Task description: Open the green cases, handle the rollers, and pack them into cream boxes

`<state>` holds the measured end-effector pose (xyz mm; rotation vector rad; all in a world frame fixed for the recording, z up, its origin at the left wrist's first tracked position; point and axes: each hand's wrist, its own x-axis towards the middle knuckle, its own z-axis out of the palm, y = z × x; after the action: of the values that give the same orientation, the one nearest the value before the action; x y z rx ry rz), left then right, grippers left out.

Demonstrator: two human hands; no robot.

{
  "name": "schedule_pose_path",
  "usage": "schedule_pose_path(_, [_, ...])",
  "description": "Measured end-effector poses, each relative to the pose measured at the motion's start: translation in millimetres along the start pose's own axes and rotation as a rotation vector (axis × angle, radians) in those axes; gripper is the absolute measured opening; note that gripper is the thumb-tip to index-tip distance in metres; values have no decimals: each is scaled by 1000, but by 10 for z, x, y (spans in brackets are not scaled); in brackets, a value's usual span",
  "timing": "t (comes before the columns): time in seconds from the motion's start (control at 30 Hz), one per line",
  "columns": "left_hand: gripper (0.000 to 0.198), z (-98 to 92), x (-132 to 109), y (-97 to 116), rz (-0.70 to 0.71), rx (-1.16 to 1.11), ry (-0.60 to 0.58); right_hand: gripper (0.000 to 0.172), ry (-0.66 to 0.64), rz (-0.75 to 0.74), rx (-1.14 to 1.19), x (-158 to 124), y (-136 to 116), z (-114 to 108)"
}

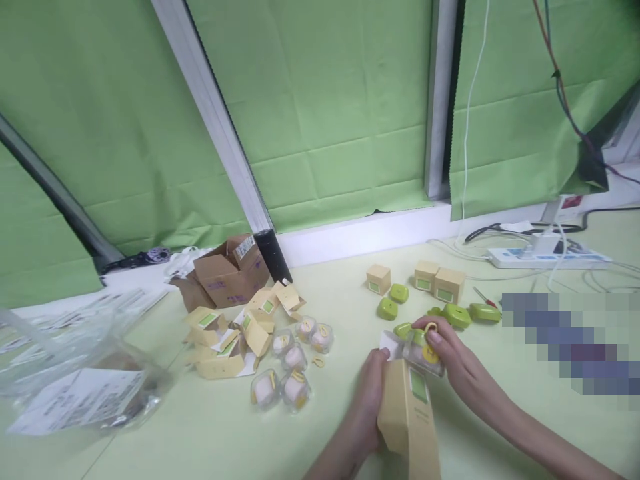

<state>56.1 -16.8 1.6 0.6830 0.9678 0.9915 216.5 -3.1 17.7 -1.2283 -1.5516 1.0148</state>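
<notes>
My left hand (371,397) is wrapped round an opened tan cardboard box (405,417) with a green label, its white inner flap raised. At the mouth of that box, my right hand (457,357) pinches a clear plastic case (424,359) with a yellow ring strap and a yellow round patch. Just behind the fingers lie glossy green cases (456,316), and two smaller green cases (388,308) rest farther left. Several clear cases (295,359) with pale pink contents sit left of my hands, beside a loose yellow loop (317,361).
Opened small boxes (227,360) are heaped at left, before a brown carton (230,277) and black cylinder (273,255). Three closed boxes (449,287) stand behind the green cases. A red-handled tool (486,298), power strip (505,259) and cables are right; a plastic bag (85,400) lies far left.
</notes>
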Motion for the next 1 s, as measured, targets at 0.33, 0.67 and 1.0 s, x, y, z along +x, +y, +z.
schedule_pose_path(0.33, [44,2,1,95,98,105,20,37,62,37,136,-27,-147,-6])
schedule_pose_path(0.67, [39,-27,-8,12,258,392,-76,32,-56,74,134,46,-163,-58])
schedule_pose_path(1.0, [45,-117,30,-63,260,95,-278,39,-123,-49,-66,23,-37,-27])
